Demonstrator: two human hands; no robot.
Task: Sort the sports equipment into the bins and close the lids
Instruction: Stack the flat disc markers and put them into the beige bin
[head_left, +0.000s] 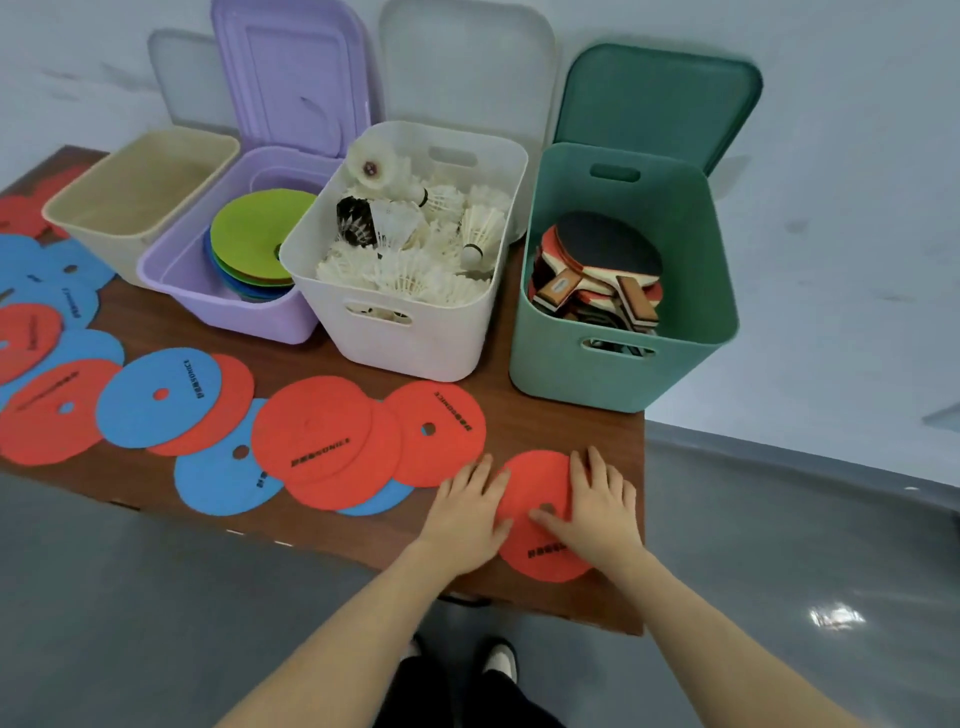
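Observation:
A red flat disc (530, 486) lies near the table's front right corner. My left hand (467, 512) rests flat on its left edge and my right hand (597, 506) lies flat on its right half, thumb near the centre hole. Several more red and blue discs (322, 441) overlap along the front and left of the table. At the back stand an empty beige bin (140, 202), a purple bin (228, 291) with stacked discs, a white bin (410, 332) of shuttlecocks and a green bin (618, 364) of table tennis paddles.
The lids stand upright behind the bins against the wall: a purple lid (291, 73), a white lid (467, 62) and a green lid (654, 98). The brown table (566, 426) ends just right of the green bin. Grey floor lies below, with my shoes (498, 660) visible.

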